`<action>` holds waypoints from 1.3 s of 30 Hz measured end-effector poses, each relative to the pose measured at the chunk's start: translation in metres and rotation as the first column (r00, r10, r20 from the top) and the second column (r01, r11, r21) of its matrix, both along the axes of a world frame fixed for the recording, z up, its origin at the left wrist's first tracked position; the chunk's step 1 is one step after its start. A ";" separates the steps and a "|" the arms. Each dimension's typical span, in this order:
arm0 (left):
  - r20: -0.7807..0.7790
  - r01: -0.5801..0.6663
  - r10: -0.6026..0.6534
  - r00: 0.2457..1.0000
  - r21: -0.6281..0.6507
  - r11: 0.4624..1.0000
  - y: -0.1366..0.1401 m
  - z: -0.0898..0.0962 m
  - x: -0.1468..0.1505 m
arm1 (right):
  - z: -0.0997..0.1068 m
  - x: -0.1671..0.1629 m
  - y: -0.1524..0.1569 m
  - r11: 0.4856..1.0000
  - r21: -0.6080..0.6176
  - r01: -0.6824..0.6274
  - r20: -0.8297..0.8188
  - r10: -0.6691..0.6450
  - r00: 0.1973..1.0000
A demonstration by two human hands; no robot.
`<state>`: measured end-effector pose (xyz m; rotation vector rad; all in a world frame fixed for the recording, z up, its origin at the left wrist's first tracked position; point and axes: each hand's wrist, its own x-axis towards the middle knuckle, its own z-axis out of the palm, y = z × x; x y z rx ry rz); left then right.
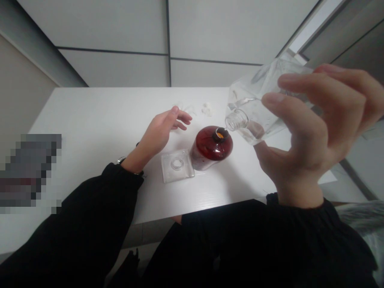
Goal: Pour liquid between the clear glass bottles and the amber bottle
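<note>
The clear, angular bottle (253,90) tilts neck-down, uncapped. Near its mouth, the red-brown bottle (210,146) stands open on the bench (90,120).

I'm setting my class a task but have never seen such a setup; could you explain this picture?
No machine here: a person's two bare hands, seen by one camera worn on the head, looking forward and down. The right hand holds a tilted clear bottle, its mouth close to the open neck of a red bottle standing on the white table. The left hand seems to hold nothing, near the red bottle. Also on the table are a clear square object and small white pieces, too blurred to name.
</note>
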<state>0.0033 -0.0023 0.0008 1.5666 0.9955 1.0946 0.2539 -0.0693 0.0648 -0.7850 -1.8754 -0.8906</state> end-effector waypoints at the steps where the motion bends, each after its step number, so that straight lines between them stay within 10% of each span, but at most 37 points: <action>1: 0.002 -0.003 0.003 1.000 -0.006 1.000 0.000 0.000 0.000 | 0.000 0.002 0.000 1.000 0.002 -0.001 0.017 0.001 1.000; 8: -0.008 -0.020 0.019 1.000 -0.031 0.999 -0.001 0.003 0.001 | -0.002 -0.005 -0.001 0.997 -0.072 -0.006 -0.124 -0.002 0.992; 15: 0.012 0.002 -0.002 1.000 0.012 1.000 0.000 -0.001 0.000 | -0.001 -0.028 -0.006 0.955 -0.279 -0.097 -0.654 -0.115 0.748; 27: 0.013 -0.008 0.008 1.000 -0.008 1.000 -0.001 0.002 0.001 | -0.001 -0.026 -0.010 0.955 -0.288 -0.071 -0.639 -0.136 0.757; 32: 0.001 -0.012 0.012 1.000 -0.004 1.000 -0.001 0.002 0.002 | -0.002 -0.006 -0.005 0.990 -0.138 -0.020 -0.225 -0.011 0.974; 39: 0.013 -0.007 0.007 1.000 -0.030 1.000 -0.001 0.005 0.003 | 0.000 -0.004 -0.006 1.000 -0.010 0.014 -0.020 -0.014 1.000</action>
